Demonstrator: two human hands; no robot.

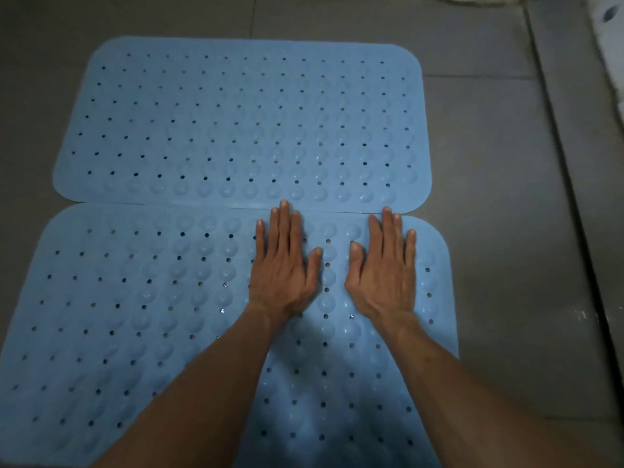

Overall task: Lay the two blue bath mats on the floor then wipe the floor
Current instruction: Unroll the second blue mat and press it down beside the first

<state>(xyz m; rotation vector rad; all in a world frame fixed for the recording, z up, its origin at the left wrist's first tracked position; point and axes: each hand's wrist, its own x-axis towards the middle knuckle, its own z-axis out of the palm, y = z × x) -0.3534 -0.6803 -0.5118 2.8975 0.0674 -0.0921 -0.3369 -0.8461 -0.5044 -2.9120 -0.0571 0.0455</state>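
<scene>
- Now, starting at the left: the near mat (pixel 135 315) is lying flat on the grey tiled floor (pixel 499 197), its left corner running out of view at the bottom edge.
- Beyond it the far mat (pixel 236 123) is lying flat too; the two long edges are meeting along a seam, with the far edge seeming to lap slightly over the near one toward the right.
- Both mats are showing rows of drain holes and raised domes, probably suction cups, so they are likely facing cup-side up, though I cannot be sure.
- The left hand (pixel 283 268) is resting palm down on the near mat, fingers spread and flat, tips reaching the seam; it is pinching nothing.
- The right hand (pixel 385 271) is lying just beside it in the same way, open and pressed flat, well inside the mat's right edge.
- Judging by the look, the mats are soft, floppy rubber or vinyl: light, bending freely, not fragile, and probably slick if wet.
- To shift one, taking it by a corner or long edge with both hands should be working best, since a single grip would be letting it droop and fold.
- At far right a raised sill (pixel 574 163) is running along the floor, well apart from the mats.
</scene>
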